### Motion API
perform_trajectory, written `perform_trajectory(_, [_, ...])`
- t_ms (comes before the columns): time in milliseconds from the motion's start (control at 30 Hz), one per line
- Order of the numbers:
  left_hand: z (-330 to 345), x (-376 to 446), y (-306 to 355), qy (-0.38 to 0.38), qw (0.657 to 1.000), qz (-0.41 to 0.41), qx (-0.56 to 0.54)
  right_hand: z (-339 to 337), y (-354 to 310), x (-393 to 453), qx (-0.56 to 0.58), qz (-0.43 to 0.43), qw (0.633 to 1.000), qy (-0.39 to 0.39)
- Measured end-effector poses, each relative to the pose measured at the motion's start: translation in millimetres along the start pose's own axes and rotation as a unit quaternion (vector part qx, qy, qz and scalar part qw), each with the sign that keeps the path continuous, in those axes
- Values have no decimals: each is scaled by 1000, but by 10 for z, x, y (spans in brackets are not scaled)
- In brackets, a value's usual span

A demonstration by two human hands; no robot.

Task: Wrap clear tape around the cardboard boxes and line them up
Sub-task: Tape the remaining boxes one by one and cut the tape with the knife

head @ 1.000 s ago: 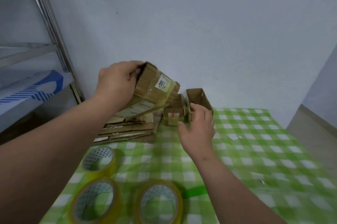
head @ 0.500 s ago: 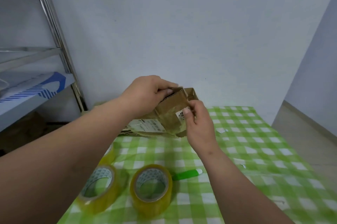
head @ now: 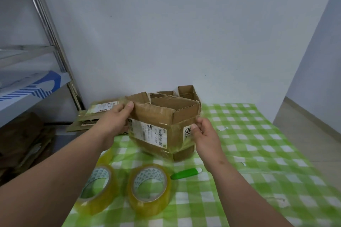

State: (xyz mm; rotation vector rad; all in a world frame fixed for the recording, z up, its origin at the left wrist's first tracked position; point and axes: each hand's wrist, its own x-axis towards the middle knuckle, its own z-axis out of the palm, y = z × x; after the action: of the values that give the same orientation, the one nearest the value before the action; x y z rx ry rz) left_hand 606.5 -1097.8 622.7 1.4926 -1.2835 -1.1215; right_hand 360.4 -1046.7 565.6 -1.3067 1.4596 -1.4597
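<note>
Head view: left hand point(head: 118, 117) and right hand point(head: 204, 134) grip cardboard box point(head: 156, 121).

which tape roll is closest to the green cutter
The right-hand tape roll, the one fully in view: the green cutter lies just off its upper right edge. The left tape roll is partly hidden by the left forearm.

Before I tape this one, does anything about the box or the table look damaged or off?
The cardboard box held between left hand and right hand looks worn: top open, flap edges ragged, old yellowed tape and labels on its sides. Small white scraps litter the green checked tablecloth.
</note>
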Motion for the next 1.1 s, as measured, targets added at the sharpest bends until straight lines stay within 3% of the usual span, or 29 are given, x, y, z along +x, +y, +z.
perform_trajectory(167, [139,-38,-120,38,999,35,12,56,17,-10,-3,-51,998,34])
perform_trajectory(300, [193,-66,-215,24,997,75,29,45,-4,-13,-77,-104,992,12])
perform_trajectory(600, [296,-195,-262,13,984,167,59,14,-45,0,-71,-61,994,-58])
perform_trajectory(833, [173,-209,-151,-18,918,197,344,-17,-186,52,-9,-15,991,-133])
perform_trajectory(967, [107,-199,-114,-84,947,187,247,48,-211,48,1,-16,993,-118])
perform_trajectory(1100, [115,-286,-92,-113,961,186,168,110,-183,99,12,50,995,-84])
